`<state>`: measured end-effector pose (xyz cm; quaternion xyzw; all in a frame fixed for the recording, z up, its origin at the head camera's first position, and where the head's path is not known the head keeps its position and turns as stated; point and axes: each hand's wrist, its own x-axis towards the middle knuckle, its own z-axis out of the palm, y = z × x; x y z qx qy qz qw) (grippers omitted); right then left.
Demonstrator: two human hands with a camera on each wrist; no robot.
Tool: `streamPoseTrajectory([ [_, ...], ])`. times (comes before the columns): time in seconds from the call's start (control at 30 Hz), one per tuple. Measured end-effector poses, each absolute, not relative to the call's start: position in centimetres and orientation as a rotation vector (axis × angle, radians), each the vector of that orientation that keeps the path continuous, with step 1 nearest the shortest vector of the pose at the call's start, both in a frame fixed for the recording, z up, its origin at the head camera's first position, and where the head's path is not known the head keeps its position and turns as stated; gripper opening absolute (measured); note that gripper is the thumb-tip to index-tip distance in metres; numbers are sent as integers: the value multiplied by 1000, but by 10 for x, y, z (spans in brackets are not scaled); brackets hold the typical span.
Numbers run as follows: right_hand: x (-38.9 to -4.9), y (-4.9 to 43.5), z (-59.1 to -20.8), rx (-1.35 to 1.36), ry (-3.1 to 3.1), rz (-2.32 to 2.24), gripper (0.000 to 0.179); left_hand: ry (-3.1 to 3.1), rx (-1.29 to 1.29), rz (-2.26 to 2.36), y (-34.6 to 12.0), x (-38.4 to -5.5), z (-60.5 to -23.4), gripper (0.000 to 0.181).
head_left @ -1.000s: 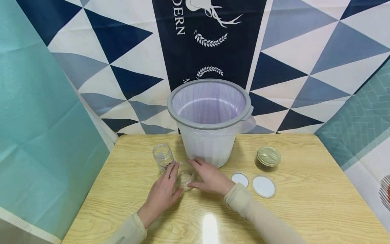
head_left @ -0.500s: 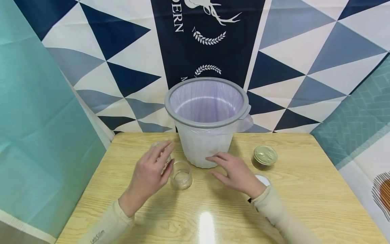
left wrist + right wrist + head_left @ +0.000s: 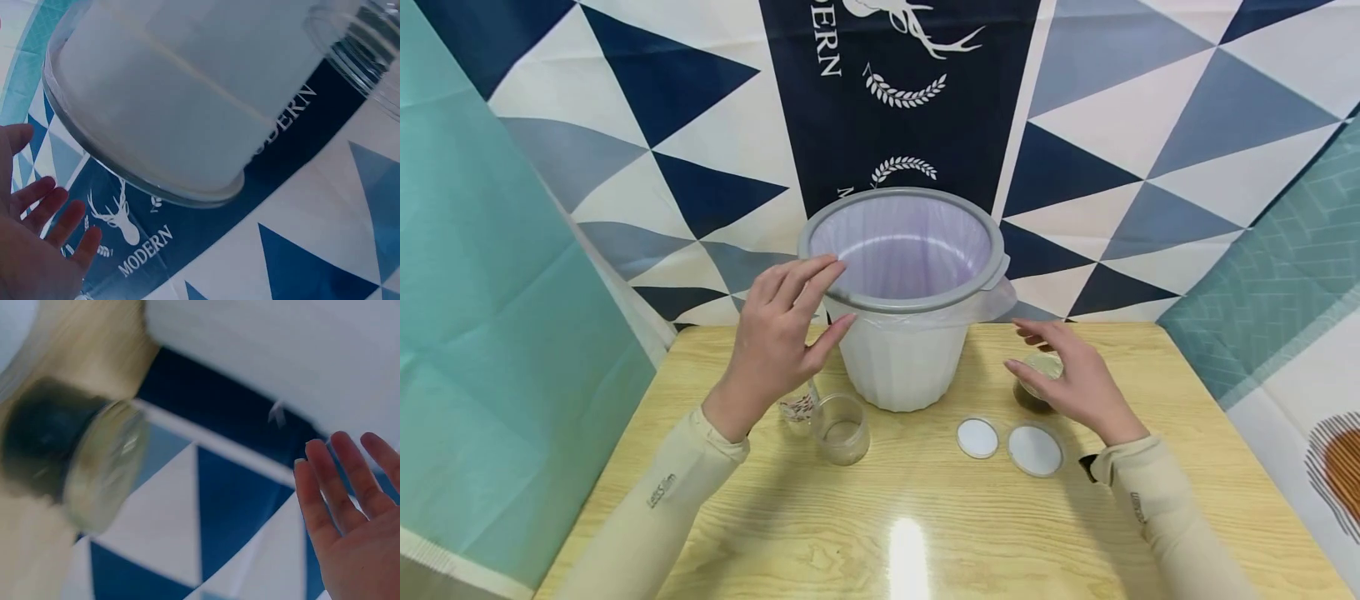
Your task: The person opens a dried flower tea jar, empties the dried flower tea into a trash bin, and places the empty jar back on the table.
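Observation:
My left hand (image 3: 778, 333) is raised in front of the left side of a white bin (image 3: 902, 367), its fingers apart and holding nothing. In the head view its fingertips overlap the bin's grey rim (image 3: 917, 304). Below that hand stand a tall glass jar (image 3: 797, 404), partly hidden by the wrist, and a low clear jar (image 3: 844, 437). My right hand (image 3: 1078, 383) hovers over a dark jar with a gold lid (image 3: 1049, 364), partly covering it, fingers relaxed. The right wrist view shows the gold-lidded jar (image 3: 75, 450) apart from the fingers (image 3: 340, 487).
Two flat white discs, a small one (image 3: 977, 438) and a larger one (image 3: 1036, 450), lie on the wooden table (image 3: 820, 525) right of the bin. A pale purple bag (image 3: 910, 250) lines the bin. Behind it hangs a patterned cloth (image 3: 1097, 133).
Both hands have left the low clear jar, which stays on the table. My left hand has risen toward the bin's rim, while my right hand has moved right to the gold-lidded jar.

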<state>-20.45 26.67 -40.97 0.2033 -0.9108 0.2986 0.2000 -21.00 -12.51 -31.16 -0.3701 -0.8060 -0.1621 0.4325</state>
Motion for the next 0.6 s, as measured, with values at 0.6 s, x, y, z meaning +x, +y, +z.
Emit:
streamPoseTrajectory([
  [0.6,-227,327,-470,304,-2896,1197,128,-1938,-1183,-243,-54,-208,-320,55],
])
